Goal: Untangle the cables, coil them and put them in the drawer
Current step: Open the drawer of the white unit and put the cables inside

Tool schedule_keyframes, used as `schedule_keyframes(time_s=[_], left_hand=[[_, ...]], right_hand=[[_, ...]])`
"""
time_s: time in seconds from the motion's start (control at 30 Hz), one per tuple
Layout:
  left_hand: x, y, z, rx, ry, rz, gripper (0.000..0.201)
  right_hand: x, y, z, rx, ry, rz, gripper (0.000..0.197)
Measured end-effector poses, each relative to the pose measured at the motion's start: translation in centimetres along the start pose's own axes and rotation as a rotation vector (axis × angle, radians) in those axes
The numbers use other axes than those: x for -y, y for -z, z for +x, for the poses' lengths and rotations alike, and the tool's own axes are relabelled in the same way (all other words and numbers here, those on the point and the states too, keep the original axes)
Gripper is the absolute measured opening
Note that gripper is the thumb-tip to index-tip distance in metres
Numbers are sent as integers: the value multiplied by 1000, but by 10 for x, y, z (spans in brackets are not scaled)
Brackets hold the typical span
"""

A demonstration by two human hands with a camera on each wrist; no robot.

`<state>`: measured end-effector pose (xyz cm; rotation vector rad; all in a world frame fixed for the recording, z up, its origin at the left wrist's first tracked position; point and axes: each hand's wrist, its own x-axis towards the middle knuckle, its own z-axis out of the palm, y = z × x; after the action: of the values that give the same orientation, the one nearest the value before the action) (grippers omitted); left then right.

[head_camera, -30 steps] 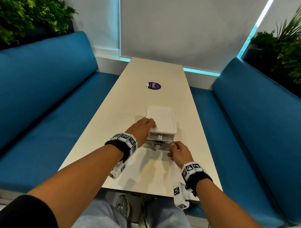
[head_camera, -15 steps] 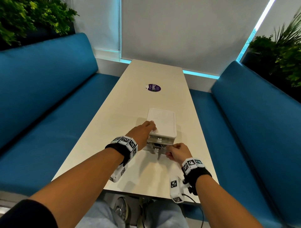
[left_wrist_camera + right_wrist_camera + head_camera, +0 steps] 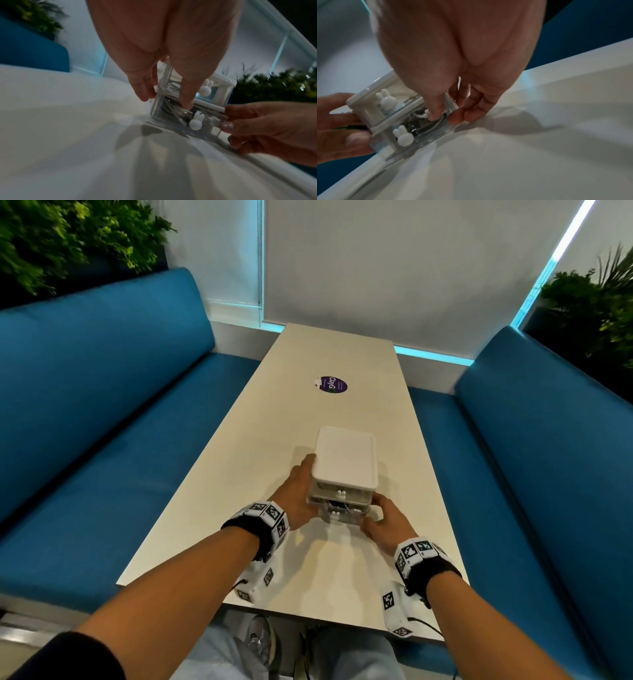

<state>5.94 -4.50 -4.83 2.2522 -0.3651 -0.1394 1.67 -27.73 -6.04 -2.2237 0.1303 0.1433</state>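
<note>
A small white drawer unit (image 3: 345, 455) stands on the table, with two clear drawers that have rabbit-shaped knobs (image 3: 196, 121). Its lower drawer (image 3: 342, 513) sticks out slightly, and pale cables (image 3: 173, 108) lie bundled inside it, also visible through the clear front (image 3: 418, 121). My left hand (image 3: 298, 494) holds the unit's left front corner, fingers along the side and thumb on the front. My right hand (image 3: 387, 518) pinches the lower drawer's right front corner, thumb on the front and fingers curled at the side. No cable lies loose on the table.
The long pale table (image 3: 329, 573) has a purple sticker (image 3: 330, 385) further back. Blue benches run along the left (image 3: 102, 440) and the right (image 3: 531, 474). Plants stand behind both benches. My knees are under the near table edge.
My left hand slid from the unit's top corner down to its left side. My right hand shifted from the drawer's front to its right corner. The lower drawer sits further in.
</note>
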Motion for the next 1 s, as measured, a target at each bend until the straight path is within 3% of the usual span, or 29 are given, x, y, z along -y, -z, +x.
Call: schedule_keyframes(time_s=[0.1, 0.23, 0.27, 0.4, 0.53, 0.73, 1.0], left_hand=[[-1, -4, 4, -81, 175, -231, 106], [0, -3, 1, -69, 201, -44, 40], [0, -3, 1, -78, 186, -5, 34], [3, 1, 1, -74, 204, 8, 35], [9, -3, -2, -29, 191, 73, 19], [17, -4, -7, -41, 151, 37, 33], [25, 3, -7, -77, 171, 34, 29]], right_hand=[[2, 1, 1, -21, 5, -38, 51], [0, 2, 2, -69, 28, -55, 44], [-1, 2, 3, -72, 29, -57, 43], [-3, 6, 5, -63, 46, -77, 41], [-4, 6, 7, -56, 34, -99, 42], [-1, 3, 8, -5, 41, -209, 39], [15, -6, 7, -1, 30, -272, 37]])
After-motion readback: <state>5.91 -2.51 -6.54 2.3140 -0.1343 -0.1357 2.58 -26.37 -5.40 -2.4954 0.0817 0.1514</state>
